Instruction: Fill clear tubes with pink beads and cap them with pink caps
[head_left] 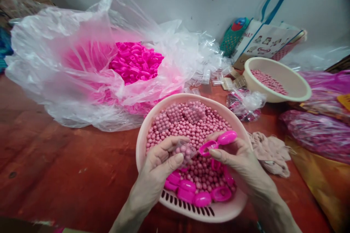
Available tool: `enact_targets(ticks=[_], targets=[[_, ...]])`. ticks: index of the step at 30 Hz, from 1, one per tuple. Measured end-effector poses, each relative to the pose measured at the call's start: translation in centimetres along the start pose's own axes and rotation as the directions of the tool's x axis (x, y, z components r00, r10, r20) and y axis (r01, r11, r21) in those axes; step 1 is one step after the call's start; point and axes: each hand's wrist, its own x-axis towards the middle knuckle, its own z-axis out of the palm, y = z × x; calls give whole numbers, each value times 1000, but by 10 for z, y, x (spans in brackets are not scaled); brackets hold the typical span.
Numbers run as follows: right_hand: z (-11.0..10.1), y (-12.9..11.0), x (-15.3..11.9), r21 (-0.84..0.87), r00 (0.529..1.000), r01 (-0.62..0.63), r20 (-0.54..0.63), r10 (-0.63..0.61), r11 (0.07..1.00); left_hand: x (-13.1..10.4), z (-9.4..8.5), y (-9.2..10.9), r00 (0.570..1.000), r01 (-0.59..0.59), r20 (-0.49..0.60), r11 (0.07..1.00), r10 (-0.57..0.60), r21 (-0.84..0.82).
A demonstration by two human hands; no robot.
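Note:
My left hand (161, 160) pinches a small clear box of pink beads (185, 153) above a pale pink basket (216, 215). In my right hand (235, 153) is a bright pink plastic case (208, 147), its oval lid (227, 137) swung open, held between thumb and fingers. Loose round pink beads (205, 171) fill the basket, and several clear bead-filled boxes (194, 112) lie on them at the far side. More bright pink cases (186, 190) sit along the near rim. My right palm partly hides others.
A big clear plastic bag (54, 43) of pink plastic pieces (136, 62) stands at the back left. Empty clear boxes (206, 76) lie behind the basket. To the right are a cream bowl (300, 93) of beads, a beige cloth (273, 153) and filled plastic bags (319, 134).

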Motion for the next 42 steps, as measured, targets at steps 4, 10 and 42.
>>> enact_targets(ticks=[4, 10, 42], targets=[[4, 2, 0, -8, 996, 85, 14, -85, 996, -1, 0, -2, 999, 9, 40, 1000, -10, 22], [15, -3, -6, -315, 927, 371, 72, -368, 874, -2, -2, -6, 999, -2, 53, 1000, 2, 6], [30, 7, -21, -550, 636, 732, 340, -693, 402, -1, 2, -4, 999, -39, 22, 999, 38, 35]])
